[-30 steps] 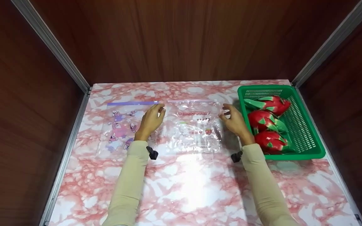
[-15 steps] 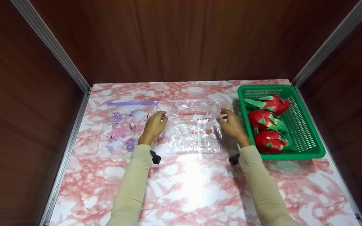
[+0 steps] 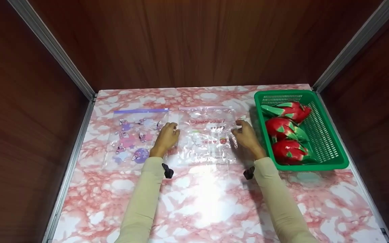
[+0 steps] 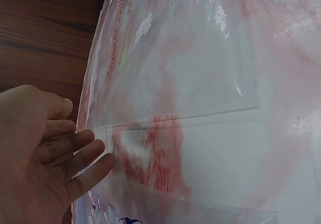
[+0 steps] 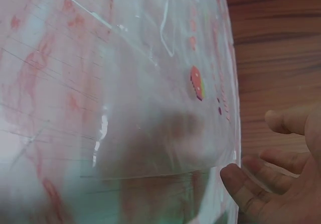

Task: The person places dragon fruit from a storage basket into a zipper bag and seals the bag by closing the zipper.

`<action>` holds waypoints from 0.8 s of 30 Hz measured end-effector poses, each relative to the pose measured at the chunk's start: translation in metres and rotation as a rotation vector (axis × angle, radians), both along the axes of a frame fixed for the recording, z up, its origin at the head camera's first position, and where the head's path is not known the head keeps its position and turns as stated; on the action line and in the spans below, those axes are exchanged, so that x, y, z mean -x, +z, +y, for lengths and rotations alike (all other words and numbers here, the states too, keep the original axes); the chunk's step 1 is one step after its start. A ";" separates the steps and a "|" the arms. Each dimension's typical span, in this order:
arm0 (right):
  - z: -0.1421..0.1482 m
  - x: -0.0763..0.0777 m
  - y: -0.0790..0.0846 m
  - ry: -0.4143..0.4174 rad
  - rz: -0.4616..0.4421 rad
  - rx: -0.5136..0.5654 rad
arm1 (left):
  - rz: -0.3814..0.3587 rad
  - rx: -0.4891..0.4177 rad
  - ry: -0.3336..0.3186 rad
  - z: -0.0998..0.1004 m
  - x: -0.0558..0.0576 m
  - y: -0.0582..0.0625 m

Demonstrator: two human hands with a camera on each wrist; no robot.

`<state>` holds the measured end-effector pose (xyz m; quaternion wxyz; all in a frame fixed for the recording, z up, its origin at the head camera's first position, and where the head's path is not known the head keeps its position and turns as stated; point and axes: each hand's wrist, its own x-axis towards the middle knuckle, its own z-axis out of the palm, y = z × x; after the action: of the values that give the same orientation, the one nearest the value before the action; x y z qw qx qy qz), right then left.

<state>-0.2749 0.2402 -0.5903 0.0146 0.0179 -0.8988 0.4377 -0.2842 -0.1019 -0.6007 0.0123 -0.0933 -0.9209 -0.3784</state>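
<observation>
A clear zip bag with red lettering and a strawberry print [image 3: 208, 130] lies flat on the marbled table. By its left edge is my left hand [image 3: 168, 137], holding nothing. In the left wrist view that hand's fingers [image 4: 83, 158] are loosely spread near the bag's edge [image 4: 190, 73]. My right hand [image 3: 247, 136] is at the opposite edge, also holding nothing. The right wrist view shows its fingers [image 5: 246, 189] relaxed and apart beside the bag [image 5: 150, 118]. Whether either hand touches the plastic, I cannot tell.
A second clear zip bag [image 3: 127, 135] with a purple slider strip and cartoon prints lies to the left, partly behind my left hand. On the right stands a green plastic basket [image 3: 343, 162] holding three red dragon fruits [image 3: 282, 129]. Brown wood-grain panels [image 3: 194, 44] enclose the table.
Both hands have moved nearer to my body along the bag's sides, and the right hand has also come slightly inward. Bags, basket and fruits stay in place.
</observation>
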 end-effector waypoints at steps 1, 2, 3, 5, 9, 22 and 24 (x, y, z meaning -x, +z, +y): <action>0.000 -0.001 0.000 -0.002 -0.003 -0.007 | -0.003 0.003 -0.001 0.000 0.000 0.000; 0.000 -0.001 -0.001 -0.005 -0.003 -0.016 | -0.008 0.006 0.000 0.000 -0.001 -0.001; -0.001 -0.001 -0.002 -0.006 -0.006 -0.022 | -0.012 0.011 0.000 0.001 -0.001 -0.001; -0.001 -0.002 -0.003 -0.006 -0.009 -0.032 | -0.022 0.017 0.002 0.001 -0.002 -0.003; -0.002 -0.004 -0.005 -0.007 -0.032 -0.051 | -0.035 0.024 0.002 0.002 -0.002 -0.005; -0.003 -0.004 -0.010 0.017 -0.081 -0.112 | -0.090 -0.017 0.009 0.007 -0.002 -0.010; -0.003 -0.004 -0.009 0.011 -0.085 -0.109 | -0.094 -0.032 0.011 0.008 -0.001 -0.010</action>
<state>-0.2708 0.2370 -0.5994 -0.0271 0.0049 -0.9210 0.3885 -0.2829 -0.0936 -0.6103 -0.0275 -0.0702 -0.9147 -0.3970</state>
